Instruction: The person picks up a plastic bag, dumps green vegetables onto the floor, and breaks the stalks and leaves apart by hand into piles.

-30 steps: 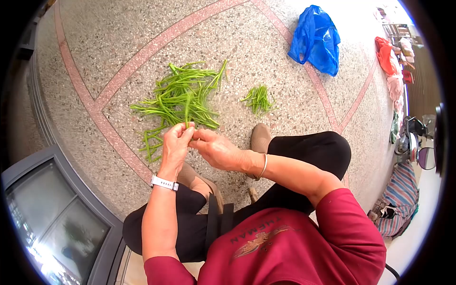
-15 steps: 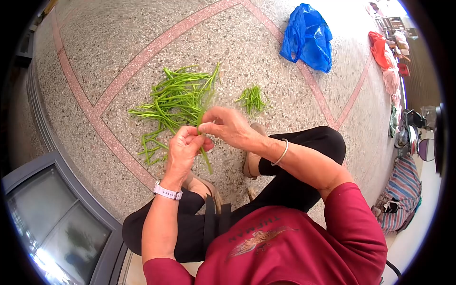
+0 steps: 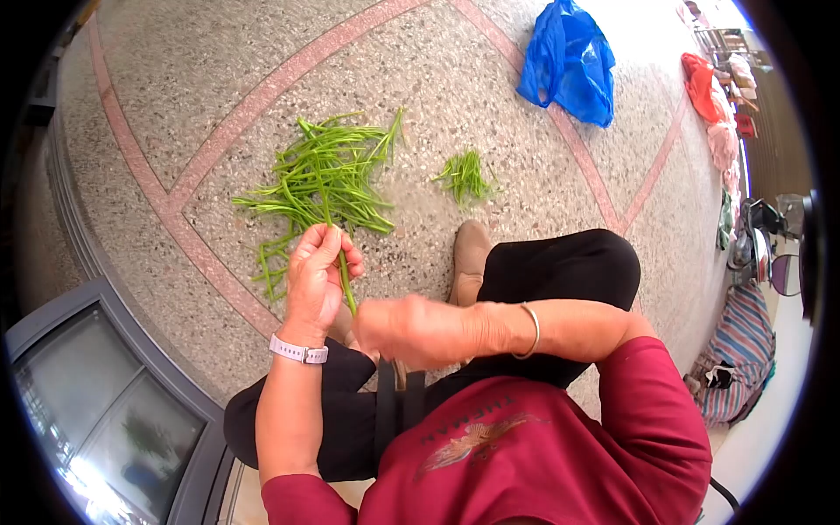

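My left hand (image 3: 319,273) pinches a long green vegetable stem (image 3: 346,278) between thumb and fingers, above the near edge of a loose pile of green stems (image 3: 328,171) on the floor. Where the held stem's lower end runs, my right hand (image 3: 416,331) is closed with curled fingers, somewhat smeared by motion. Its fingertips are at the stem, though their exact grip is hidden. Right of the big pile lies a smaller heap of short green pieces (image 3: 466,175).
A crumpled blue plastic bag (image 3: 569,66) lies on the speckled floor at the far right. Grey-framed glass panels (image 3: 105,402) stand at left. Along the right side are a striped bag (image 3: 735,354) and a red bag (image 3: 700,87). My shoe (image 3: 472,254) is just below the small heap.
My right hand has moved down and toward my body, along the stem. My left hand has shifted slightly left, and the stem now points more upright over the pile.
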Demonstrator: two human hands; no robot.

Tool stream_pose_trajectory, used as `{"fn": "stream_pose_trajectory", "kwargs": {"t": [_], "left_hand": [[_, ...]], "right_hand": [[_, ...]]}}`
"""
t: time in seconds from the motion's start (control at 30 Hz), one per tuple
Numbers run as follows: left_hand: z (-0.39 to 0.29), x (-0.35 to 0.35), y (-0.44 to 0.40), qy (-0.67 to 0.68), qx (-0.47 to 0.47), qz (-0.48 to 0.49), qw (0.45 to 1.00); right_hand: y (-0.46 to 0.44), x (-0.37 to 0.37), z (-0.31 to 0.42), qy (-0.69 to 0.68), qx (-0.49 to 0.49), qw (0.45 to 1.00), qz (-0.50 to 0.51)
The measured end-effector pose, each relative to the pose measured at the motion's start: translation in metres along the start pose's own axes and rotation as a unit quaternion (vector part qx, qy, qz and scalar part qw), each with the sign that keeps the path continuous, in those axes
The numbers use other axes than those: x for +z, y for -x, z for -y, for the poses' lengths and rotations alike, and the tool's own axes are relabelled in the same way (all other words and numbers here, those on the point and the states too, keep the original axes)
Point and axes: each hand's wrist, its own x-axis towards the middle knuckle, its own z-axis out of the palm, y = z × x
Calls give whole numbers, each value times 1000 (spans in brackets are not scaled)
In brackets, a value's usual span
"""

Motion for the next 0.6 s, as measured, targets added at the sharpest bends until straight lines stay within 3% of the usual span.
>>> {"fn": "stream_pose_trajectory", "kwargs": {"t": [0.07, 0.1, 0.3, 0.37, 0.43, 0.5, 0.6], "left_hand": [[-2, 4, 2, -23, 1, 34, 999], [-3, 7, 4, -33, 4, 51, 998], [7, 21, 11, -217, -15, 53, 975], [7, 23, 14, -310, 1, 45, 950], [17, 26, 11, -394, 132, 48, 909], [28, 30, 6, -425, 267, 50, 863], [19, 40, 24, -527, 209, 22, 823]], "right_hand": [[-10, -15, -1, -5, 135, 989, -65], [-19, -29, 2, -230, 294, 917, -143], [-21, -38, -46, -178, 236, 942, -159], [-21, -35, -42, -232, 259, 918, -193], [-20, -28, -49, -288, 248, 896, -231], [-18, -32, -48, -244, 264, 911, -201], [-18, -49, -39, -227, 302, 917, -127]]}}
